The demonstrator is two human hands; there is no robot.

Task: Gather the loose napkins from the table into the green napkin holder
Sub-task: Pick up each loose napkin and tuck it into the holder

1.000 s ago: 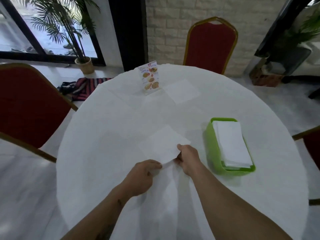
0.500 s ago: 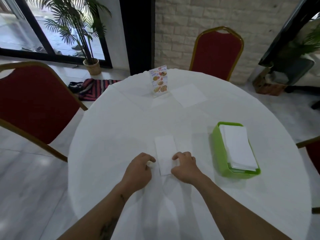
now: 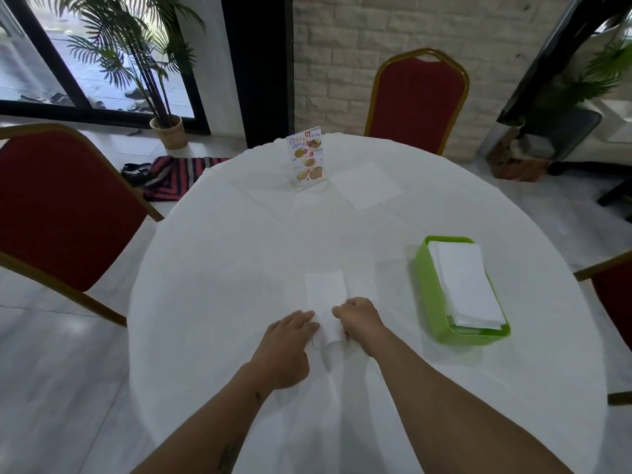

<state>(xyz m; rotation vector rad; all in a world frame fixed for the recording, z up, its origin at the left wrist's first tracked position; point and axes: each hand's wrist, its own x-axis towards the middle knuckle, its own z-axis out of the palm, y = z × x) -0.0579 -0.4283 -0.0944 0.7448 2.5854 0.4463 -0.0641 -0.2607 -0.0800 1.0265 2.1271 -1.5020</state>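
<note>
A folded white napkin (image 3: 325,295) lies as a narrow strip on the white tablecloth in front of me. My left hand (image 3: 289,340) presses its near left edge with the fingertips. My right hand (image 3: 359,319) is curled on its near right edge, pinching it. The green napkin holder (image 3: 431,295) sits to the right, holding a stack of folded white napkins (image 3: 466,282). Another loose napkin (image 3: 367,184) lies flat and unfolded at the far side, right of the menu card.
A menu card (image 3: 307,159) in a clear stand is upright at the far middle of the round table (image 3: 222,268). Red chairs stand at the left (image 3: 58,206), far side (image 3: 419,97) and right edge (image 3: 612,295).
One second ago both hands held the napkin open as a square. It has since been folded in half into a narrow strip, and my hands now rest on its near end.
</note>
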